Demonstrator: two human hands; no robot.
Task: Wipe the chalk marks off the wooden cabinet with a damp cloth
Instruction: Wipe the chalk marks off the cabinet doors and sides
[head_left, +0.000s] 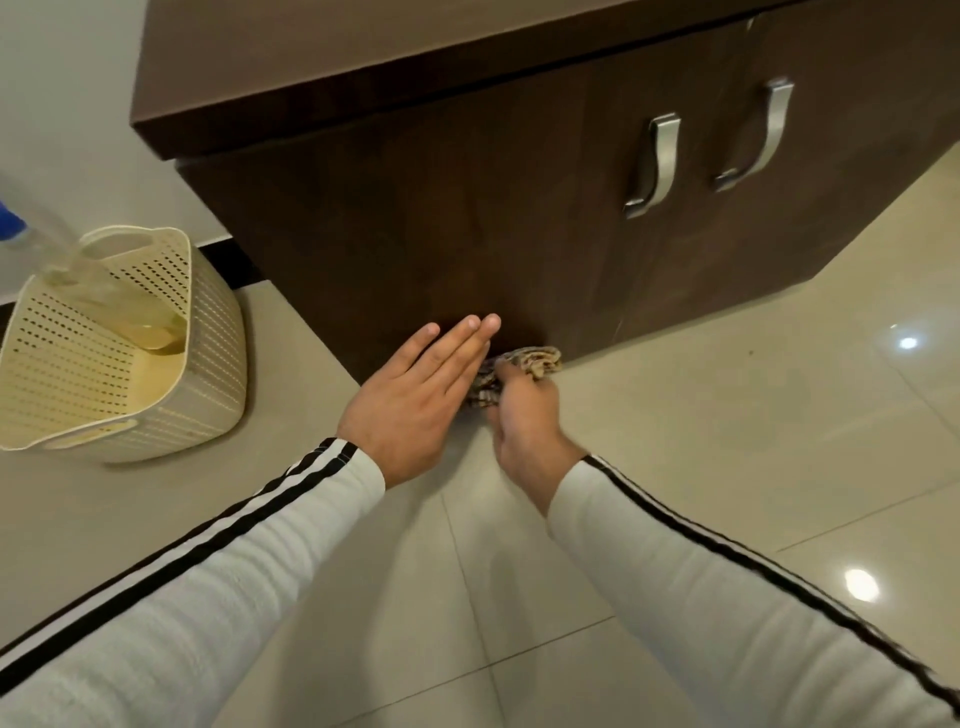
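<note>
A dark brown wooden cabinet (467, 218) stands on the tiled floor, seen from above. My right hand (524, 421) is closed around a crumpled patterned cloth (535, 361), which presses against the bottom edge of the left door where it meets the floor. My left hand (415, 395) is flat with its fingers stretched out, fingertips resting on the same door just left of the cloth. I can make out no chalk marks on the door. Part of the cloth is hidden behind both hands.
A cream perforated plastic basket (208, 364) sits on the floor left of the cabinet, holding a clear spray bottle (104, 291) with yellowish liquid and a blue top. Two silver handles (654, 166) are on the right doors. Glossy beige tiles (727, 441) extend to the right.
</note>
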